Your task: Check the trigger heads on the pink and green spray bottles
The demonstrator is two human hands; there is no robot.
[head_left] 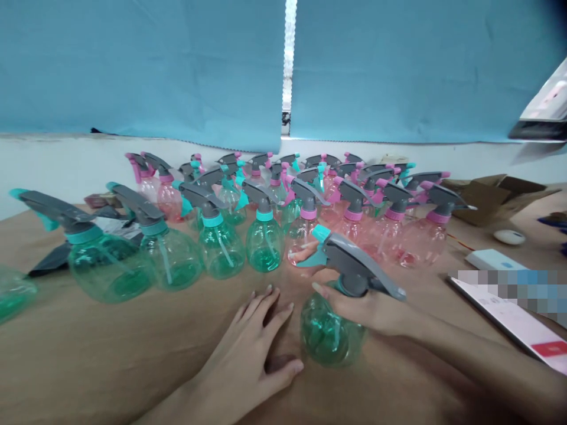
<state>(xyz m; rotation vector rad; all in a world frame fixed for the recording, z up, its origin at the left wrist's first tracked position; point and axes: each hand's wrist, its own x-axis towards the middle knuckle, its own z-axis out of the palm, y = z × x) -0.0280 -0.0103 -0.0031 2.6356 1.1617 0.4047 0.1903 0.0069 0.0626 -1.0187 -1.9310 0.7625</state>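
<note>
A green spray bottle (331,339) with a grey head and turquoise nozzle is in my right hand (372,308). My thumb and fingers wrap round its neck just under the head, and a finger reaches by the trigger. The bottle leans a little, and I cannot tell if its base touches the table. To its left, my left hand (254,342) rests palm down on the wooden table (186,342), fingers stretched and holding nothing. Beyond my hands stand a green spray bottle (264,245) and a pink spray bottle (302,230).
Several more green and pink spray bottles fill the back of the table in rows. On the right are an opened cardboard box (496,203), a white computer mouse (509,236), a white box (494,260) and a flat screen device (500,313). Blue curtains (142,71) hang behind.
</note>
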